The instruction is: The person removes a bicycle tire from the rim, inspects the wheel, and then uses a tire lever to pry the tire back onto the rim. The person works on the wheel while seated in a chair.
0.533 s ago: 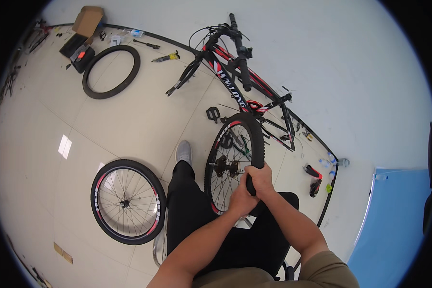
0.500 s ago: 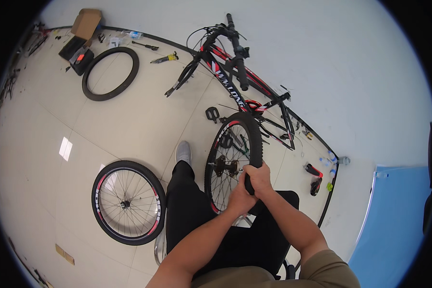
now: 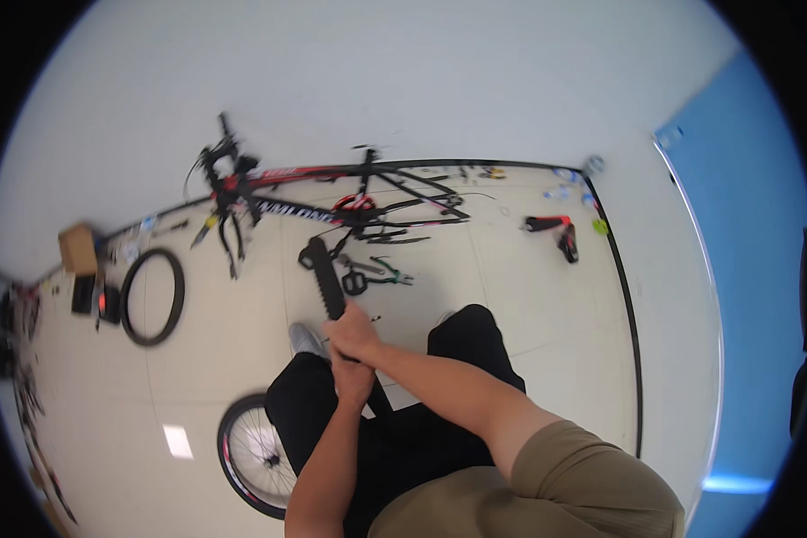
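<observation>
A bicycle wheel stands upright between my legs, seen edge-on, so its black knobby tire (image 3: 325, 280) shows as a narrow band and its spokes are hidden. My right hand (image 3: 355, 332) is wrapped round the near top of the tire. Just below it, my left hand (image 3: 353, 380) also grips the tire, its fingers partly hidden. Beyond the wheel, a black and red bicycle frame (image 3: 291, 212) without wheels lies against the wall. Green-handled pliers (image 3: 393, 273) and a black pedal (image 3: 355, 283) are on the floor just past the wheel.
A second wheel (image 3: 272, 462) lies on the floor to my left, partly behind my leg. Farther left are a loose tire (image 3: 178, 309) and an open cardboard box (image 3: 78, 249). At the right, a red and black power tool (image 3: 556, 226) lies near plastic bottles (image 3: 560, 193).
My view has swung to the right, shifting and turning the scene. The held wheel has turned from showing its spokes and hub to edge-on. Both hands keep hold of its tire.
</observation>
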The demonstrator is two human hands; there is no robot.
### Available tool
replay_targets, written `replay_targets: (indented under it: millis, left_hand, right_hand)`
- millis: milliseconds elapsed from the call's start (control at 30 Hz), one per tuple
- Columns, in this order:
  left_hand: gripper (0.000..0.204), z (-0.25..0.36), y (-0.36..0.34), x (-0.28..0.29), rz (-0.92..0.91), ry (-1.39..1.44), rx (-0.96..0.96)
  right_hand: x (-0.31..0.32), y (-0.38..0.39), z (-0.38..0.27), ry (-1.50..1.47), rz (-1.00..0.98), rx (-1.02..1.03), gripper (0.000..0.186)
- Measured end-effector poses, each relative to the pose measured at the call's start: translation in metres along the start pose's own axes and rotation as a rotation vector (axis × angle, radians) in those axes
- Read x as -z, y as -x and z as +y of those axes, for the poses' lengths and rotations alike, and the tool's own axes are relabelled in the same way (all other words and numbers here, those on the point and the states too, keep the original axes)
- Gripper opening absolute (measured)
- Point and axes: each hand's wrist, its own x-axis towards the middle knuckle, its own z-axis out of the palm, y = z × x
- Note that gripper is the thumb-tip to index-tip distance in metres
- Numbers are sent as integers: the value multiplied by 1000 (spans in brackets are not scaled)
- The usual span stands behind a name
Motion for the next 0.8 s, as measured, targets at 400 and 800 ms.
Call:
replay_targets:
  millis: [400,800]
  left_hand:
    - [85,-17,45,-2,24,-134,-72]
    - [75,-32,30,-1,-19,-91,-157]
  right_hand:
    - [30,22,-14,69,-227,-53,109]
    - [143,145,25,-991,-311,-314,27]
